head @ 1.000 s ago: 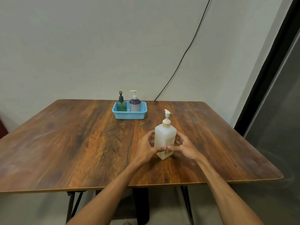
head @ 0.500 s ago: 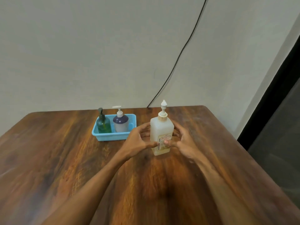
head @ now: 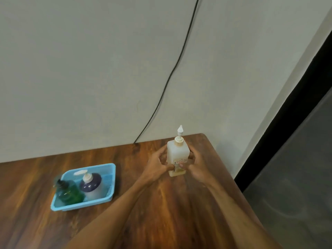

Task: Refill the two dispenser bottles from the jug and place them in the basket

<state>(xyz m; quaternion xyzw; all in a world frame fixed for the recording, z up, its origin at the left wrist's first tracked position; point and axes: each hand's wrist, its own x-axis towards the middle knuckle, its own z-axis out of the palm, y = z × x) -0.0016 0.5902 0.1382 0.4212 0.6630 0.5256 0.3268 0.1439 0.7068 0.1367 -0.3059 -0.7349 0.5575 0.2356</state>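
Where the view is nearest, the forearms: two bare forearms come in from the bottom edge and run over the table toward its far right corner.
Table [head: 176,209]: brown wood with a strong grain and a rounded far corner; its far edge lies against the wall.
Left hand [head: 156,165]: curled round the left side of the jug, thumb at the front, on the label.
Right hand [head: 198,167]: curled round the right side of the jug in the same way, thumb tip near the left thumb.
Jug [head: 177,151]: white, square, upright, with a pump on top and a little pale liquid at the bottom; it is between both hands, near the far right corner. Whether its base rests on the wood I cannot tell.
Basket [head: 80,206]: light blue, on the table well to the left of the jug.
Green bottle [head: 69,193]: stands in the basket, left side, blurred.
Purple bottle [head: 91,186]: stands in the basket just beside the green one, with a white pump.
Wall [head: 89,69]: plain, pale grey.
Cable [head: 172,74]: black, hanging down the wall to the table's far edge.
Door frame [head: 287,114]: a dark band at the right, with a grey panel [head: 296,186] beyond it.
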